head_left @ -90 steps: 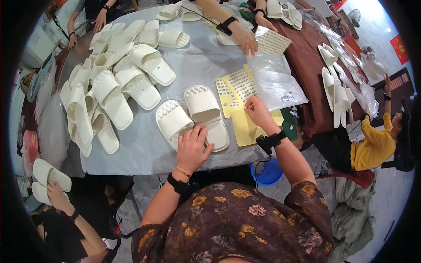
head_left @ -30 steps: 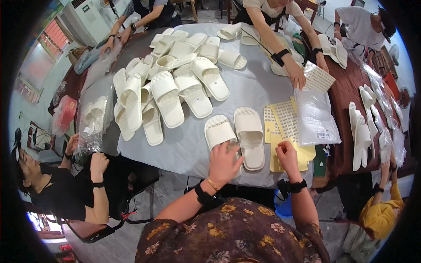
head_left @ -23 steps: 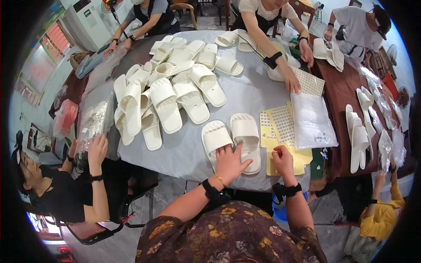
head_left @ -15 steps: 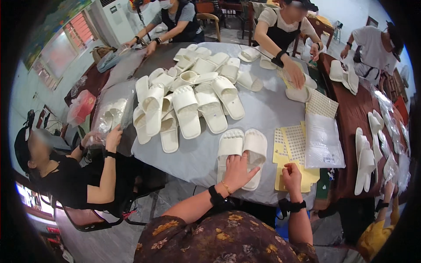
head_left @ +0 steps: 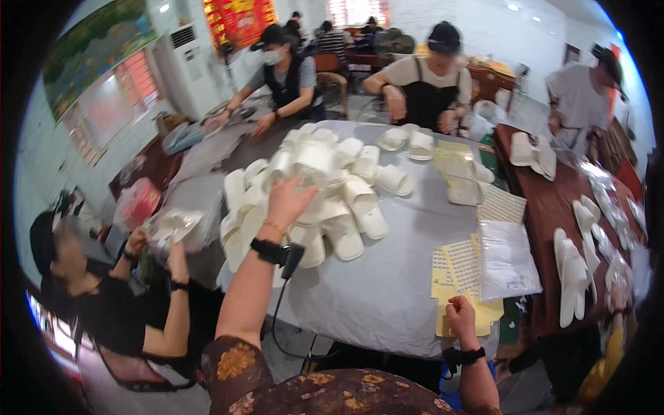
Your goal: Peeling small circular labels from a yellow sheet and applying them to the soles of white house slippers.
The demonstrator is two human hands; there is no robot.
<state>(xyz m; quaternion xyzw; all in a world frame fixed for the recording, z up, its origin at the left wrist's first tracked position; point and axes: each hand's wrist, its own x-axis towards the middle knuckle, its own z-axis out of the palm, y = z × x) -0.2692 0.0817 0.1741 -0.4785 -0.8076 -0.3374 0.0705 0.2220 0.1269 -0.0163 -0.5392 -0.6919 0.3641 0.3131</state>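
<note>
In the head view, with twelve o'clock as the far side of the table, the left hand point(head_left: 289, 199) is over the near part of a big heap of white slippers point(head_left: 344, 235). Its fingers are spread a little apart, and the nearest slipper point(head_left: 313, 158) is just beyond them, at about one o'clock from the hand. This part is blurred, so I cannot tell whether the fingers grip this slipper or only touch it. The heap surrounds the hand on most sides, reaching from about nine o'clock round to four o'clock. A single slipper point(head_left: 393, 181) lies at the heap's border, between two and three o'clock from the same hand.

The right hand point(head_left: 461, 318) is at the near edge of the grey-covered table point(head_left: 387, 297), well apart from the heap, which is at about ten o'clock from it. Its fingers are curled together; whether something small is pinched there, I cannot tell. Yellow sticker sheets point(head_left: 462, 266) lie around this hand and toward twelve o'clock. A clear plastic bag point(head_left: 510, 263) is near, between one and two o'clock. Farther, at two o'clock, white slippers point(head_left: 573, 273) lie on a brown-covered table point(head_left: 539, 238).
</note>
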